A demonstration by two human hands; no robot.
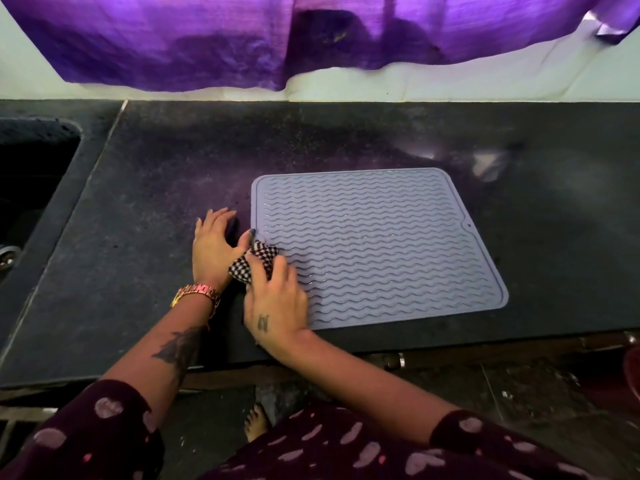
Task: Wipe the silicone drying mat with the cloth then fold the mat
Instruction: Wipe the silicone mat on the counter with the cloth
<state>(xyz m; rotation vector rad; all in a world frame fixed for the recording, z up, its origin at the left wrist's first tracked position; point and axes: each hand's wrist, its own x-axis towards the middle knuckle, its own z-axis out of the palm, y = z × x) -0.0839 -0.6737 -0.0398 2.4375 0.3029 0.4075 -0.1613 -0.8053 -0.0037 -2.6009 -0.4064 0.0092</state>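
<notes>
mat [381, 251] lies flat near the counter's [156, 174] front edge, long axis left-right. cloth [254, 261] bunched on its left edge, right hand [277, 299] curled on it; left hand [213, 244] fingers spread, thumb on cloth. unwiped mat all runs rightward from the fingers (right hand better placed to sweep it)

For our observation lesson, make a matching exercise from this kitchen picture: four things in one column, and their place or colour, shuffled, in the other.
Things
1. mat
2. cloth
3. sink
4. curtain

Descriptions
A. purple, hanging behind the counter
B. checked, under the right hand
C. at the counter's far left
D. grey-blue with wavy ridges, lying flat

Pairs: 1-D, 2-B, 3-C, 4-A
</notes>
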